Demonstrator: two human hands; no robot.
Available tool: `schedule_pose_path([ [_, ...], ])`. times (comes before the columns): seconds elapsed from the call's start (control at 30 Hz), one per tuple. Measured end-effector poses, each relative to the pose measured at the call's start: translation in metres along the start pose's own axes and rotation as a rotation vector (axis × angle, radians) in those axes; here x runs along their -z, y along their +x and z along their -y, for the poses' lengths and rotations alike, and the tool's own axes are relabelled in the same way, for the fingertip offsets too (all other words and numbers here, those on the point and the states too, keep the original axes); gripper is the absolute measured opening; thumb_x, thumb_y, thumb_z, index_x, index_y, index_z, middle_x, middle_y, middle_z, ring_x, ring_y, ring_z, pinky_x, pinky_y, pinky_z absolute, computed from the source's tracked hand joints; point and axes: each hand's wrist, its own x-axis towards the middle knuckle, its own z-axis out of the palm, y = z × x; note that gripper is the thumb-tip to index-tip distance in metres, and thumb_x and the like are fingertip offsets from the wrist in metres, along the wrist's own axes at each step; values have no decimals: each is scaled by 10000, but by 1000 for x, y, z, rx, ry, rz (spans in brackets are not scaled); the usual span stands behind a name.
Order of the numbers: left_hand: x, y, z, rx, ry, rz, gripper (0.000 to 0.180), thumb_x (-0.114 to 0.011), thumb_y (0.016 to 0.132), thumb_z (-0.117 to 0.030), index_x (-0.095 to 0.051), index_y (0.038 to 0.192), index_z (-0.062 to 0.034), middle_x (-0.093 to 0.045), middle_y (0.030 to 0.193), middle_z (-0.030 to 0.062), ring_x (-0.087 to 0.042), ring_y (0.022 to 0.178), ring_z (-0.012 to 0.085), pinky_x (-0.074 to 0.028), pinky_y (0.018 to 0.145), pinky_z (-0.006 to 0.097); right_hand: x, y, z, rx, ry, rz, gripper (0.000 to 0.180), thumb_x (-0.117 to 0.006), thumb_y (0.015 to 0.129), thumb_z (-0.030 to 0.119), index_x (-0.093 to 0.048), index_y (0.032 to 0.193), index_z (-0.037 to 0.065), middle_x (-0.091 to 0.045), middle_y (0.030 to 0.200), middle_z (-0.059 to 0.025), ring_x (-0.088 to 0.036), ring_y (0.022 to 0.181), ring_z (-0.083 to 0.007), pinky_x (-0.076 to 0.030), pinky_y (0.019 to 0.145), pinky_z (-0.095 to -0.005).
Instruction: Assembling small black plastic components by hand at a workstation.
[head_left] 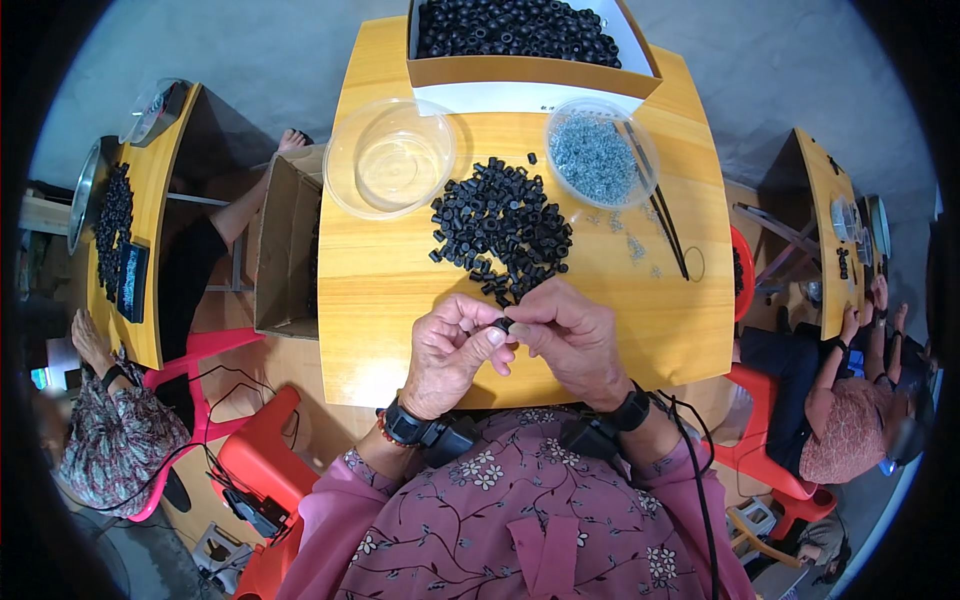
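My left hand and my right hand meet over the near edge of a wooden table. Together their fingertips pinch one small black ring-shaped part. Just beyond the hands lies a heap of the same black parts. A clear round tub of small grey metal pieces stands at the back right, and an empty clear round tub at the back left.
A cardboard box full of black parts sits at the table's far edge. Black tweezers and loose grey pieces lie right of the heap. An open carton stands left of the table. Other people sit at tables on both sides.
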Motion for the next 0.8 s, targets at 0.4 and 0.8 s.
schedule_pose_path([
  [0.4,2,1,1,44,0,11,123,-638,967,-6,-583,1072,25,-707,942,146,-720,756,183,-624,671,316,5,-2,0,35,-91,42,159,-685,882,-23,-717,1027,34,-602,855,-73,-610,750,-165,-495,645,-276],
  [0.8,-4,1,-7,229,-241,-22,74,-587,967,10,-593,1039,-7,-691,906,114,-703,714,155,-601,599,282,8,-1,13,156,-268,96,230,-700,869,-7,-723,1090,54,-619,862,-70,-620,782,-195,-500,673,-296],
])
